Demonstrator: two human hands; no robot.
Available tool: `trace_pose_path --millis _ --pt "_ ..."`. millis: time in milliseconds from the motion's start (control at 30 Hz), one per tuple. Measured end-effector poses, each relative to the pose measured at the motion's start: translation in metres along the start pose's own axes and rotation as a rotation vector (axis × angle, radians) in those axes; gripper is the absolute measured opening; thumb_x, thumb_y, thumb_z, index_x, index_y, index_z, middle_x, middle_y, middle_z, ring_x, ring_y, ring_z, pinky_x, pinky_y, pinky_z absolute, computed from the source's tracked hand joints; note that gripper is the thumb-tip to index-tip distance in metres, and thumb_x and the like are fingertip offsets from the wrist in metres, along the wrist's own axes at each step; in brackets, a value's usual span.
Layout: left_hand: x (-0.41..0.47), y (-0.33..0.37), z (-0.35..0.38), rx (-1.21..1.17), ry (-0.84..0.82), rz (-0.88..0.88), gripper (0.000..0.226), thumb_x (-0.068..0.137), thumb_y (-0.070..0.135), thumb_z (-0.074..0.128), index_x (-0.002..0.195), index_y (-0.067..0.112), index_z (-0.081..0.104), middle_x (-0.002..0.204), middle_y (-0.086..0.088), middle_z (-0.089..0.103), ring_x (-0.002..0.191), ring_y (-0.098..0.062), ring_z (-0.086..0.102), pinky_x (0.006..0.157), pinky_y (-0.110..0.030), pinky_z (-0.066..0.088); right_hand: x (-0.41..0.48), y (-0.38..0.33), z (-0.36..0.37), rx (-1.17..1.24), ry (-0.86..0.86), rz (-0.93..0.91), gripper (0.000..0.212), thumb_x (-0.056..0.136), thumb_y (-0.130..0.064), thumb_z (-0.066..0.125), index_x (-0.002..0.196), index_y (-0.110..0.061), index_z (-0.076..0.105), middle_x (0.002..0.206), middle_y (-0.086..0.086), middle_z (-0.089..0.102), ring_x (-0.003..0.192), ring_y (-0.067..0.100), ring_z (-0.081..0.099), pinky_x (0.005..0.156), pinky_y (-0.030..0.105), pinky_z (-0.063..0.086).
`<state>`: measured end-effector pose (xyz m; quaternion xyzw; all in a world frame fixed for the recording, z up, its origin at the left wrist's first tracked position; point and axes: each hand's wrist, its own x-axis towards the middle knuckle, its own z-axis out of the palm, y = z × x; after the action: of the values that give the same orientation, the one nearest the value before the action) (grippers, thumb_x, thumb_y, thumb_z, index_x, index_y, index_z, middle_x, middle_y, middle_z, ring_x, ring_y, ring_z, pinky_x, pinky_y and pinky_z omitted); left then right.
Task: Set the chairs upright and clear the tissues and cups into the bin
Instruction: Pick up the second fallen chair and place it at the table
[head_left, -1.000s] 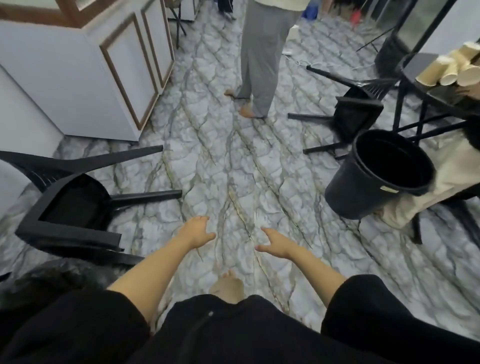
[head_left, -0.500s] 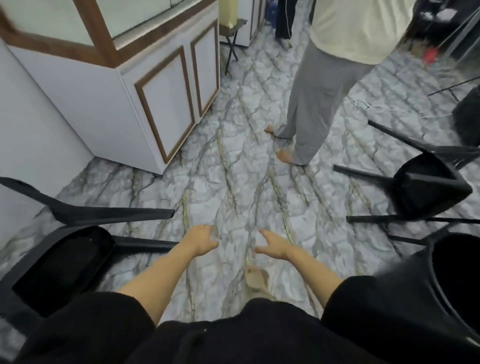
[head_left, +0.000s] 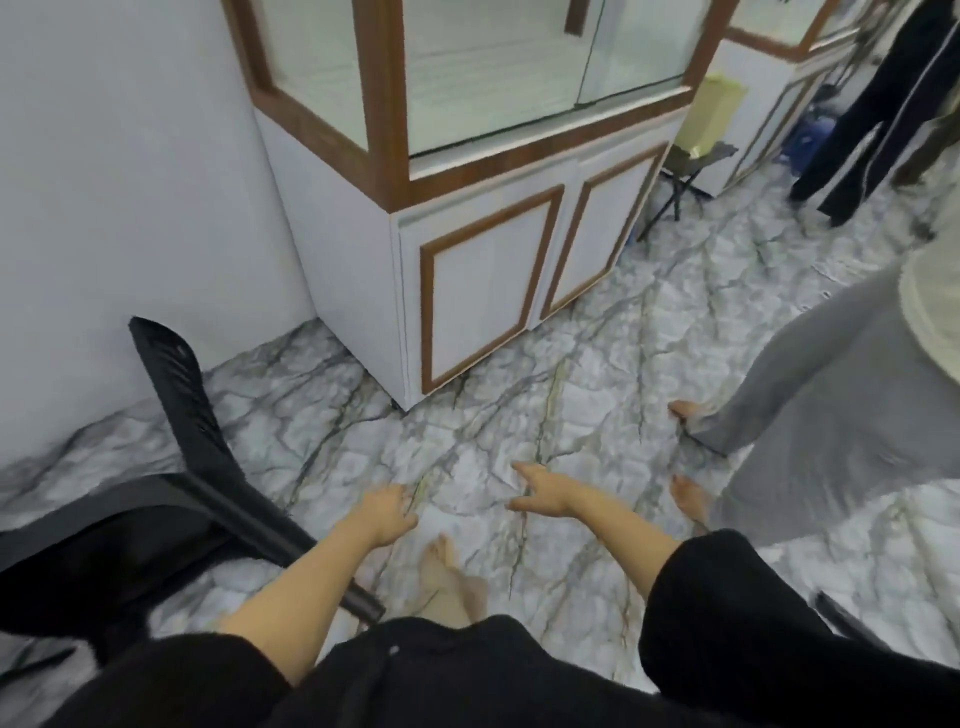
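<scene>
A black plastic chair (head_left: 156, 525) lies tipped over on the marble floor at the lower left, its legs pointing up and to the right. My left hand (head_left: 387, 514) hangs just right of the chair's leg, fingers loosely curled, holding nothing and not touching the chair. My right hand (head_left: 543, 491) is stretched forward over the floor with fingers apart, empty. The bin, the cups and the tissues are out of view.
A white cabinet (head_left: 483, 270) with brown trim and glass top stands ahead by the wall. A person in grey trousers (head_left: 810, 431) stands barefoot close on the right. Another person in black trousers (head_left: 883, 114) is at the far right. A small folding stool (head_left: 685, 171) holds a yellow item.
My view has swung left: the bin, the table and the second fallen chair have left the frame, and the cabinet now fills the centre. My hands stay empty in front of me.
</scene>
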<state>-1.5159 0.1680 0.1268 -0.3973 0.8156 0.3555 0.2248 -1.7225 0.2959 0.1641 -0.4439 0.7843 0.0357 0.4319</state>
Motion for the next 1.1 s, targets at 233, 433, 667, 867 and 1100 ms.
trace_pose_path --millis 233,433,667,867,1100 --pt "0.078 -0.015 -0.084 -0.222 0.109 -0.2 0.06 0.094 0.038 0.044 0.141 0.003 0.03 0.149 -0.017 0.035 0.135 -0.028 0.037 0.107 -0.028 0.03 0.133 -0.066 -0.109 -0.111 -0.068 -0.167 0.078 0.088 -0.04 0.055 0.146 -0.01 0.012 0.155 0.009 0.018 0.143 0.026 0.02 0.118 0.035 0.016" --pt "0.116 -0.048 -0.148 -0.33 0.189 -0.324 0.055 0.096 0.029 0.044 0.143 0.005 0.03 0.148 -0.016 0.037 0.134 -0.028 0.039 0.105 -0.029 0.032 0.225 -0.142 -0.172 -0.261 -0.172 -0.32 0.077 0.091 -0.037 0.051 0.146 -0.006 0.007 0.157 0.012 0.009 0.144 0.026 0.016 0.115 0.033 0.015" --pt "0.149 -0.112 -0.207 -0.64 0.33 -0.594 0.059 0.094 0.032 0.048 0.143 0.004 0.031 0.146 -0.017 0.039 0.134 -0.032 0.038 0.106 -0.034 0.035 0.338 -0.256 -0.22 -0.472 -0.323 -0.488 0.072 0.09 -0.032 0.054 0.145 -0.005 0.015 0.154 0.015 0.02 0.14 0.027 0.024 0.113 0.031 0.02" --pt "0.163 -0.157 -0.228 -0.851 0.415 -0.778 0.061 0.091 0.032 0.052 0.143 0.009 0.031 0.146 -0.019 0.04 0.134 -0.034 0.038 0.109 -0.038 0.035 0.446 -0.353 -0.216 -0.714 -0.422 -0.679 0.084 0.082 -0.047 0.059 0.146 -0.009 0.018 0.153 0.013 0.024 0.14 0.03 0.026 0.116 0.042 0.023" --pt "0.172 -0.249 -0.268 -0.966 0.467 -0.906 0.062 0.091 0.034 0.051 0.143 0.008 0.032 0.145 -0.016 0.042 0.133 -0.033 0.039 0.108 -0.041 0.037 0.49 -0.481 -0.21 -0.845 -0.525 -0.73 0.077 0.091 -0.034 0.052 0.146 -0.005 0.007 0.157 0.014 0.01 0.144 0.026 0.015 0.115 0.033 0.014"
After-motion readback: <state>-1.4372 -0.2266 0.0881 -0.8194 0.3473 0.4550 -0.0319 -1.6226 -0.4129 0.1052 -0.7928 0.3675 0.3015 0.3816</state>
